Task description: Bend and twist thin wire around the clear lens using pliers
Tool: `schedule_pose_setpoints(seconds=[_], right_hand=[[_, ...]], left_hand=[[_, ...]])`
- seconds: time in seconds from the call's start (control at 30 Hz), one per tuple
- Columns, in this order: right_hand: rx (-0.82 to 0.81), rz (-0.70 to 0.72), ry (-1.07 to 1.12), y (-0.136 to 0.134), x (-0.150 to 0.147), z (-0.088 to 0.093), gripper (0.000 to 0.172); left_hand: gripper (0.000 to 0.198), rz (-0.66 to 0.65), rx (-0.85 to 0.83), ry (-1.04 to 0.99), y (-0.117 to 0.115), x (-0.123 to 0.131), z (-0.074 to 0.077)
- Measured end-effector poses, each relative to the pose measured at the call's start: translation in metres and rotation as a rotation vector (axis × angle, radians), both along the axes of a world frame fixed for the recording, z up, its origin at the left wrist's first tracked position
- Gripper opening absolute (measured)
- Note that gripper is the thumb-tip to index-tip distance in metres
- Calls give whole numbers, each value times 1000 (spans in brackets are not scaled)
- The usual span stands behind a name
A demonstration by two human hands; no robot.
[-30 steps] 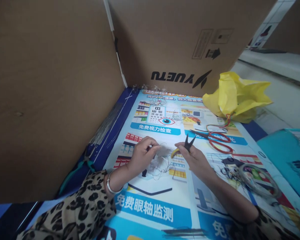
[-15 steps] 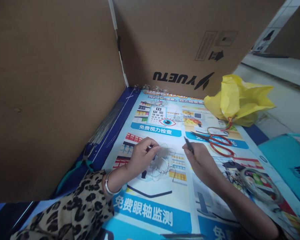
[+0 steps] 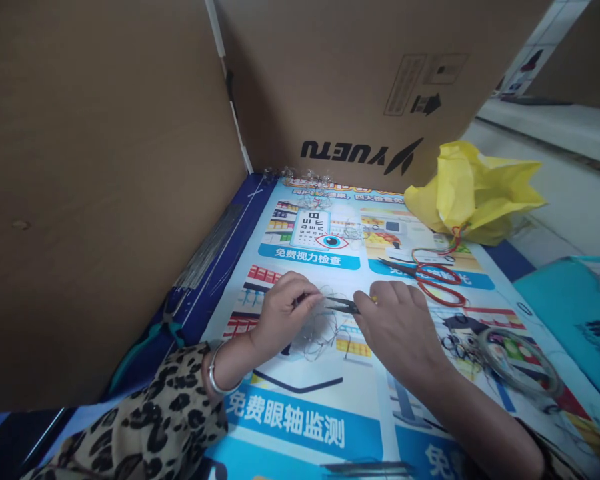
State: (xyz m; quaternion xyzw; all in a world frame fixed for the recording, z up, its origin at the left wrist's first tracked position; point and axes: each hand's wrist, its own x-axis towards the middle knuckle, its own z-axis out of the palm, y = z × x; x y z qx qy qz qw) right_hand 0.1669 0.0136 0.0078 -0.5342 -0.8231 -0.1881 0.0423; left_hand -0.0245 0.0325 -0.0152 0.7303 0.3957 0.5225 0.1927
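Note:
My left hand [image 3: 283,313], wearing a silver bangle, pinches part of a thin wire piece [image 3: 323,337] whose loops hang over the poster. Closed around a pair of fine-nosed pliers [image 3: 343,305] is my right hand [image 3: 400,327], covering most of the handles. The plier tips point left and lie close to my left fingertips, at the wire; whether they grip it is too small to tell. Red-handled scissors [image 3: 441,283] rest beyond my right hand. A coil of clear line [image 3: 523,367] and small dark rings [image 3: 450,343] are to its right.
Cardboard walls [image 3: 105,187] rise at the left and back. Teal-handled pliers [image 3: 165,328] and a bundle of straight wires [image 3: 207,250] lie along the left. A yellow bag [image 3: 473,190] and a teal box [image 3: 570,313] stand at the right. More wire pieces [image 3: 315,193] sit farther back.
My right hand has turned and moved left and slightly down, bringing the pliers level beside my left fingertips. My left hand keeps its pinch on the wire. The view has shifted slightly.

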Motion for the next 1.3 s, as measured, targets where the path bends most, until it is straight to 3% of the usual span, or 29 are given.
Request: schedule_pose_setpoints(seconds=[0.57,0.67,0.9,1.3], right_hand=[[-50,97,25,3,5,-12,10],[-44,88,36,3,5,-14,9],[-53,62,45,3,4,-17,10],[-78,55,52,2,2,-19,8]], left_hand=[[5,-78,-20,40,0,0,0],[5,-57,-104,51,0,0,-5],[14,-92,-500,-68,-1,4,-6],[17,-217,-747,-244,2,4,-2]])
